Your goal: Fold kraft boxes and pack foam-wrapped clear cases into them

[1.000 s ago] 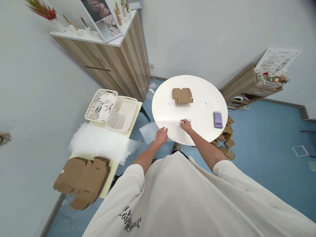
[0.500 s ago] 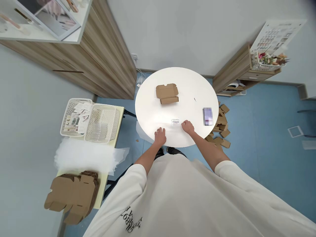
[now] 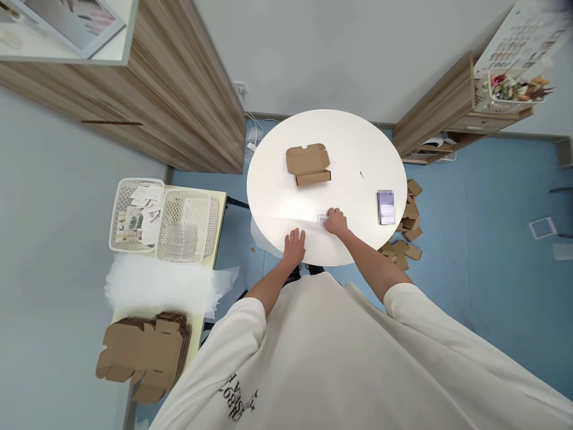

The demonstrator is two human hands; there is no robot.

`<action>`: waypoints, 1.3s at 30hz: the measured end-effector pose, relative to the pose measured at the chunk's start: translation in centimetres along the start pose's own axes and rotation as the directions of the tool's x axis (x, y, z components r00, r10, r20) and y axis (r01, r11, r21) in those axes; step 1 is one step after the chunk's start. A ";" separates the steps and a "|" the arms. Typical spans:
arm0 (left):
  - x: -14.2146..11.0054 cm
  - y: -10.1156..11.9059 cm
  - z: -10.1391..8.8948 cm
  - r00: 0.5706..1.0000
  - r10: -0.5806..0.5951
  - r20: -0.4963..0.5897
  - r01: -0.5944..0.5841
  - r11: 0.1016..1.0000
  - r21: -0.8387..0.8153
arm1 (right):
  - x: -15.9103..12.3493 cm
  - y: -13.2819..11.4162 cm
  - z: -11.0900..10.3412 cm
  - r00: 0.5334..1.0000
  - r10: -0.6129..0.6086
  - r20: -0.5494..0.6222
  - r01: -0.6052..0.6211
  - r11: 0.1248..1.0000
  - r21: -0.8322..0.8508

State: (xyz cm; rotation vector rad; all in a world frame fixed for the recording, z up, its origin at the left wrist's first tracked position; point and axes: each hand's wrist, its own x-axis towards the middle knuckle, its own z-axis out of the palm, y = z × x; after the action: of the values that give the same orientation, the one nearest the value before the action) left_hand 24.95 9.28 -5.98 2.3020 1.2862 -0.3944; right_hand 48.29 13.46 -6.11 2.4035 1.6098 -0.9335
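A small clear plastic case [image 3: 321, 218] lies near the front middle of the round white table [image 3: 344, 134]. The fingers of my right hand [image 3: 335, 222] are curled over its right end, hiding part of it. Under the case spreads a thin translucent sheet [image 3: 271, 229], hard to make out against the tabletop, its left part hanging past the table edge. My left hand [image 3: 294, 248] rests flat on the sheet near the front edge, fingers spread. Farther back, a brown cardboard box [image 3: 308, 162] stands with its lid open.
A purple-and-white pack [image 3: 385, 207] sits at the table's right. Left, a side table carries white baskets [image 3: 183, 194], a stack of translucent sheets [image 3: 156, 283] and flat cardboard boxes [image 3: 143, 355]. More cardboard pieces [image 3: 409, 218] lie on the floor at right.
My right hand has gone from a closed fist beside the clear case to fingers over its right end. My left hand stays on the sheet. The camera view has shifted slightly.
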 end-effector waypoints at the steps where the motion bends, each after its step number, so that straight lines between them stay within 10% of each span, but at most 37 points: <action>1: 0.1 -0.1 0.1 1.000 0.005 -0.002 -0.005 1.000 0.000 | 0.2 0.0 0.0 1.000 0.012 0.011 -0.012 1.000 0.001; 19: 0.8 -0.6 0.6 0.998 0.056 -0.030 -0.056 0.998 0.011 | 0.4 1.5 -1.1 0.977 0.038 0.210 -0.085 0.971 0.224; 29: 3.1 -0.2 0.1 0.972 0.227 0.058 -0.232 0.966 0.113 | -0.1 4.9 -3.8 0.944 0.208 -0.255 0.031 0.715 0.698; 39: 6.9 0.3 -1.2 0.787 0.581 0.208 -0.616 0.759 0.212 | -2.6 6.7 -1.5 0.989 -0.061 0.134 -0.021 0.842 0.539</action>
State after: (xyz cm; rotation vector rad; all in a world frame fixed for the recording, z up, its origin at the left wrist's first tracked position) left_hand 28.81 14.77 -8.07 2.7016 0.3829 -0.4996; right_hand 54.10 9.01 -5.16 2.5606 1.4648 -1.7254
